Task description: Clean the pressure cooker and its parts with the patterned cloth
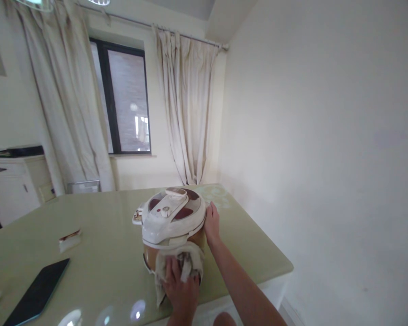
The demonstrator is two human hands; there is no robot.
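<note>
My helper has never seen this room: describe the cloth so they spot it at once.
Start at the pale green table in front of the window. Toward its near edge stands a white-lidded cooker; the cloth is bunched against the cooker's front, under the person's left hand. Its limp, crumpled fabric sets it apart from the smooth, hard cooker.

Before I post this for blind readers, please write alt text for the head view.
The left hand holds a cloth against the front of a cooker on a green table; the right hand touches the cooker's side. A window is behind.
</note>
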